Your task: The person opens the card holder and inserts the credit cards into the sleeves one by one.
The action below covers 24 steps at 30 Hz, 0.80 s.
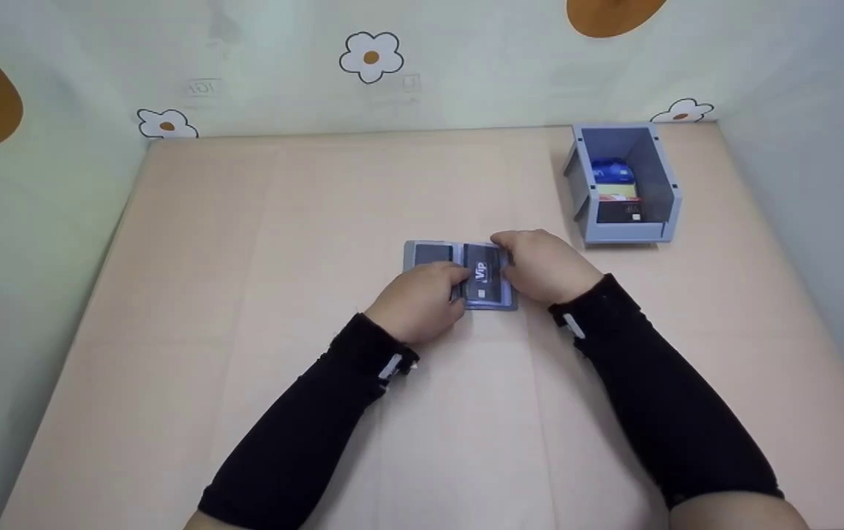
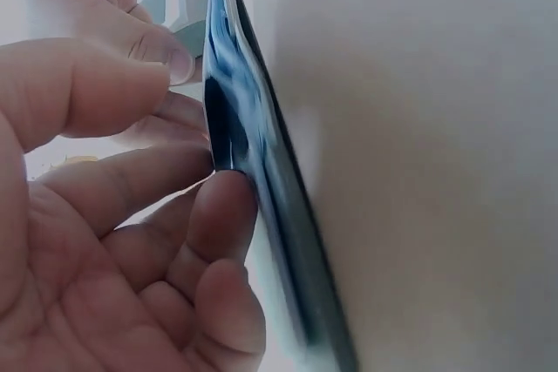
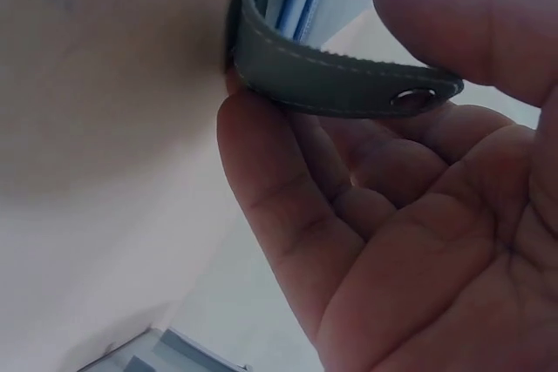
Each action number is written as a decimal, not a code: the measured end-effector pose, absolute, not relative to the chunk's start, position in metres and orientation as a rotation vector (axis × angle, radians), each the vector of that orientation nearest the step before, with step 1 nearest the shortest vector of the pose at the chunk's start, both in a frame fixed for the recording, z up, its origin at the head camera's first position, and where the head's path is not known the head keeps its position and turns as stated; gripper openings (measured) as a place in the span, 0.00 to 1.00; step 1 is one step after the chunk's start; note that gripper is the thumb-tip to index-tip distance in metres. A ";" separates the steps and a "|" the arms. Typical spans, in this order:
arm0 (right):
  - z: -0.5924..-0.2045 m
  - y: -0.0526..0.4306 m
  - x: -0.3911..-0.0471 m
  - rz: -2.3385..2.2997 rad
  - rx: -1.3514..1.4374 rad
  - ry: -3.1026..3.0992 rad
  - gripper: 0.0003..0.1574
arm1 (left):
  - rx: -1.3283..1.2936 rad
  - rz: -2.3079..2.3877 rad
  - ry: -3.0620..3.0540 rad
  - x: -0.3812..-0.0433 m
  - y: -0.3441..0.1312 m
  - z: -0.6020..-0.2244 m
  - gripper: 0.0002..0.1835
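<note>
An unfolded grey card holder [image 1: 513,302] lies on the table between my two hands. Behind its clear right sleeve is a dark card [image 1: 482,283] marked "Vip"; another dark card [image 1: 433,254] shows on the left side, partly covered by my left hand [image 1: 420,300]. The left fingertips touch the inner sleeves [image 2: 228,119] near the middle, with the thumb apart from them in the left wrist view. My right hand [image 1: 546,265] is at the holder's right edge. There the thumb and fingers hold its stitched strap [image 3: 323,80], which has a metal snap near the end.
A grey-blue open-front bin [image 1: 627,234] stands at the back right, beyond my right hand. Inside are a blue card [image 1: 613,171] and a black card [image 1: 616,212], with other coloured cards between. Pale walls with flower prints border the table [image 1: 282,221].
</note>
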State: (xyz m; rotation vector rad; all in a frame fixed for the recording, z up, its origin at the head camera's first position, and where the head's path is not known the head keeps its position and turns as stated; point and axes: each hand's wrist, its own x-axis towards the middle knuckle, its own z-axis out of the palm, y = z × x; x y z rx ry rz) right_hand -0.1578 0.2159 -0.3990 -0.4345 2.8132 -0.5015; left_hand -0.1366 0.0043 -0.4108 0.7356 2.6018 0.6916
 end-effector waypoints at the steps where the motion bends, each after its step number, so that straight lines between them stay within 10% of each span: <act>1: -0.399 0.216 -0.158 -0.508 -0.425 2.810 0.35 | 0.735 0.695 2.601 -0.137 0.004 -0.411 0.27; 24: -0.406 0.218 -0.161 -0.623 -0.409 2.743 0.46 | 0.717 0.708 2.604 -0.133 0.004 -0.408 0.27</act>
